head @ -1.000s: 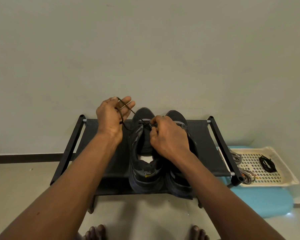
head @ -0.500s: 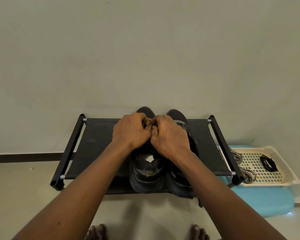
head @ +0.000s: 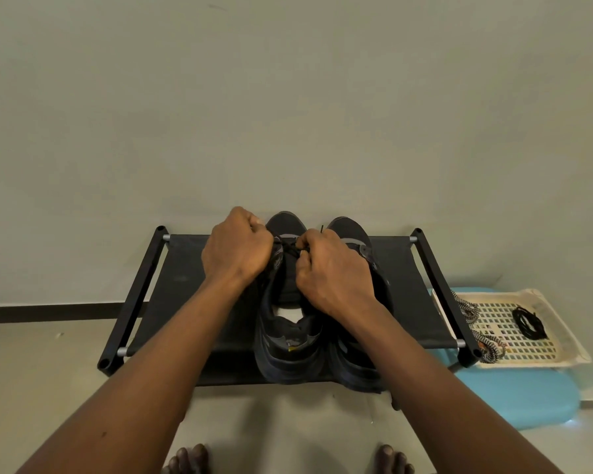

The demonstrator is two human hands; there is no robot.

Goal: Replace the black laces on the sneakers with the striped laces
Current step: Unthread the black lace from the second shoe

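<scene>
Two dark sneakers stand side by side on a black fabric shoe rack (head: 185,278), toes toward the wall. Over the left sneaker (head: 288,340) my left hand (head: 237,251) is curled and pinches its black lace (head: 290,246) near the toe end. My right hand (head: 329,271) pinches the same lace from the other side; a lace tip sticks up above its knuckles. My right forearm covers much of the right sneaker (head: 351,234). Striped laces (head: 483,340) lie at the left edge of a cream tray (head: 562,340) on the right.
A bundled black lace (head: 528,323) lies in the cream tray, which sits on a light blue stool (head: 514,398). The wall stands right behind the rack. My bare toes show at the bottom edge on the floor.
My left hand came down from the upper left, where it pulled a loop of black lace, met my right hand at the eyelets, then shifted slightly left again.
</scene>
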